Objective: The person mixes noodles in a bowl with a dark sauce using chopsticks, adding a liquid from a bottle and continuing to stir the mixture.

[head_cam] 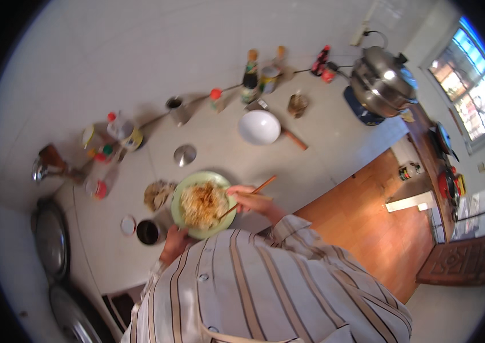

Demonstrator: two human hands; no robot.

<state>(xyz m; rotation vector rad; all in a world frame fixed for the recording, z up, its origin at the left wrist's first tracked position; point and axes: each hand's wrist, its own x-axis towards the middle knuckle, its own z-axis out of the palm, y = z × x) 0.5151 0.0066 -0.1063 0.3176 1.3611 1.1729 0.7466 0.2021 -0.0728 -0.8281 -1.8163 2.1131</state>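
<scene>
A pale green bowl [175, 210] stands on the counter close to my body. It holds a heap of pale, shredded-looking food [199, 210] with brown seasoning or sauce over its upper part. My right hand [246, 199] grips a pair of wooden chopsticks [265, 184] at the bowl's right rim, and a chopstick tip reaches into the food's lower right edge. My left hand [177, 243] holds the bowl's lower left rim; its fingertips are partly hidden. Left of the bowl lies a crumpled plastic bag [157, 195]. An open dark-filled jar [150, 232] stands beside my left hand, near a round lid [128, 225].
Beyond the bowl are a metal lid [185, 155], a white bowl [259, 127] and a metal cup [177, 110]. Bottles, including a dark sauce bottle [250, 79], line the wall. A steel steamer pot [381, 83] stands at the far right, and large dark lids [52, 242] at left.
</scene>
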